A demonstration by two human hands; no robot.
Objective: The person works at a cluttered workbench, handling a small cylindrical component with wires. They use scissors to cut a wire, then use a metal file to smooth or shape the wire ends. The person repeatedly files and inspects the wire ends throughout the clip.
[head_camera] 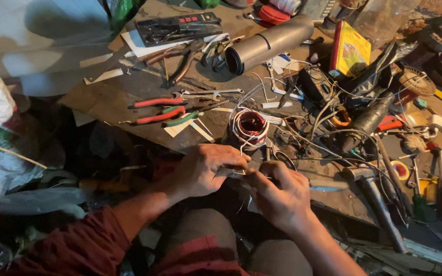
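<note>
A: Which step would you say is in hand here?

B: Both hands meet at the lower middle of the frame, just below the coil. The left hand is curled narrow, thumb and fingers pinched on a small flat metal piece. The right hand is closed too, its fingertips pressed against the same piece from the other side. I'd judge this is fine work on a wire end or a small part that belongs to the coil.

A: Can you tell what the piece is?

B: Not surely; the light is dim and the fingers cover most of it. It may be a thin strip or a blade.

A: What does the next move call for?

B: A steady pinch and small finger motions, I think, with care not to snag the loose white wires that trail to the right of the coil.

A: And the coil itself?

B: It stands upright at the centre of the frame on the edge of the workbench, a round winding with a reddish copper core and pale wire looped about its rim. A thin white lead runs down from it toward the left hand.

A: What lies around?

B: Red-handled pliers to the left of the coil, a grey tube at upper middle, and a hammer at lower right.
</note>
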